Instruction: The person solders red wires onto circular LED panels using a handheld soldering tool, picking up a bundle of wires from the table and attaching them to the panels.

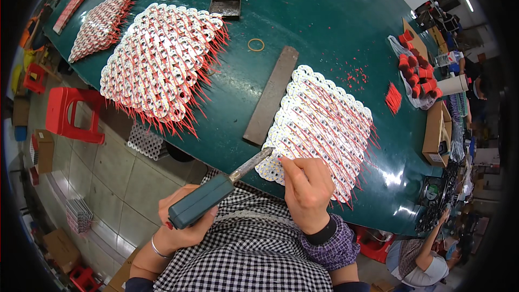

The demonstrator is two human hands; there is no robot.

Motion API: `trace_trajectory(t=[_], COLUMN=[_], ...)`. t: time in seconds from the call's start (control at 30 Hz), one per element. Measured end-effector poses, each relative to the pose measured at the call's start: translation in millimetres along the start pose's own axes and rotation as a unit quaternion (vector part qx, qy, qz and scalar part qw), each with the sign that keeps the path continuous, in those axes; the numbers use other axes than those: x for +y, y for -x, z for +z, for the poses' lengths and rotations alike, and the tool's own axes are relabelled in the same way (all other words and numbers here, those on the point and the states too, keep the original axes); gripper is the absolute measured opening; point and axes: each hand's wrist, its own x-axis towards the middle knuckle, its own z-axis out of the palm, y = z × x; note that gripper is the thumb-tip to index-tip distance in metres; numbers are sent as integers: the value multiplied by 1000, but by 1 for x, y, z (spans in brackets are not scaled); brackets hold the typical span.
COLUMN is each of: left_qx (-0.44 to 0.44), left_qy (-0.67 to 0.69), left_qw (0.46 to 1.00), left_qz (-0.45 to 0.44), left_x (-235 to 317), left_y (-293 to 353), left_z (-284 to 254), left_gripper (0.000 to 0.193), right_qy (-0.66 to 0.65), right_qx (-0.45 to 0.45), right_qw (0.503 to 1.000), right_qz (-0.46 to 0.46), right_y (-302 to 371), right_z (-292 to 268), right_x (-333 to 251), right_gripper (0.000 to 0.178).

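Left hand (190,231) has its grip clamped round the green-handled tool (201,200), metal tip (263,154) right down at the near-left corner of the white disc panel (324,124), which lies on the green surface (230,111) beside a flat bar (273,94). Right hand (311,186), grip pinched together just next to that tip; whatever sits in it is too small to tell. Here's the danger: if the tip is hot, one slip could burn the right hand. A wobble might scorch a neighbouring disc or snag the red wires (331,109), and a careless nudge could shift the panel, spoiling the aim.
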Motion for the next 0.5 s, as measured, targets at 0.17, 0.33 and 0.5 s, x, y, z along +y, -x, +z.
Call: trace_trajectory(t=[0.17,0.33,0.5], left_qx=[-9,-21,-20], left_qy=[10,16,17], left_qw=[1000,1000,1000], left_qz=[-6,3,-9], left_x=[-1,-4,-5], left_y=[0,3,4], left_z=[1,-1,1], left_gripper=[26,25,24], right_qy=[-15,-17,-12], right_qx=[-1,-10,-15], right_qw=[1000,1000,1000], right_qz=[11,11,9], right_y=[6,6,5], right_z=[8,7,7], right_x=[4,2,2], right_gripper=[19,18,18])
